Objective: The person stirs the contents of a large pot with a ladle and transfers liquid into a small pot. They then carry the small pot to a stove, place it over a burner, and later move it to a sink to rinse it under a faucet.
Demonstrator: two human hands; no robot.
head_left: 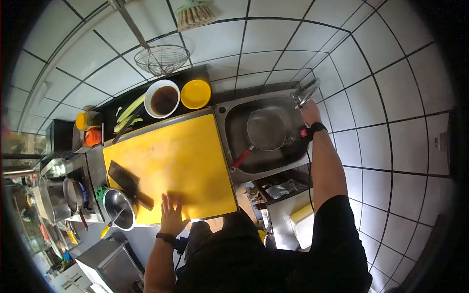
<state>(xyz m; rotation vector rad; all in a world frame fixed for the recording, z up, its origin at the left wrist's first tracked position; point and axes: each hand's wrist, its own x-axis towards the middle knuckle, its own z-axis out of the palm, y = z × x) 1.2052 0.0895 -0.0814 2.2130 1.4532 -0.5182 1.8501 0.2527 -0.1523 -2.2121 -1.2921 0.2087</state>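
Right hand [309, 111] was at the chrome tap [304, 93], fingers seemingly curled round it, above the round dark frying pan [266, 129] lying in the steel sink [233, 122]. Gentle turn, pan kept centred beneath, would serve best. Left hand [172, 211] lay spread flat, empty, on the smooth yellow cutting board [181, 156].

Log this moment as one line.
left hand: flat on yellow cutting board | right hand: at tap over sink | pan: in sink | cleaver: on board, untouched

Pan [266, 129] in sink [238, 116], right of board [181, 156]
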